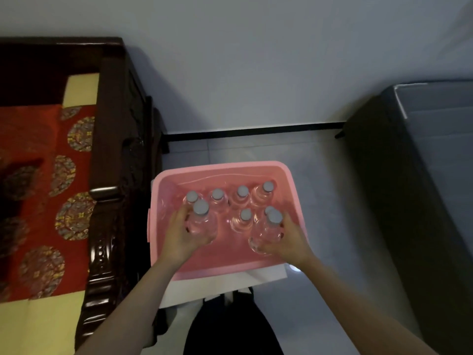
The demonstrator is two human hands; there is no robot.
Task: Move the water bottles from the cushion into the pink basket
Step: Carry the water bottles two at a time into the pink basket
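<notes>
Two clear water bottles with grey caps are in my hands, both held upright over the pink basket. My left hand has its fingers wrapped around the body of the left bottle, which sits above the basket's near-left part. My right hand grips the right bottle the same way, fingers curled round its lower body, above the near-right part. I cannot tell whether either bottle's base touches the basket floor.

Six more bottles stand upright inside the basket. Four form a row along the far wall: the far-left bottle, partly hidden behind the one in my left hand, then the second bottle, the third bottle and the far-right bottle. Nearer to me, the middle bottle stands between my two hands, and just behind my right bottle only the cap of another bottle peeks out.

The basket rests on something white that shows at its near edge, on a pale tiled floor. To its left stands a dark carved wooden bench, just beside the basket, carrying a red cushion patterned with round medallions over a yellow pad. No bottles show on the visible part of the cushion. Well apart on the right is a dark grey piece of furniture. A pale wall runs behind.
</notes>
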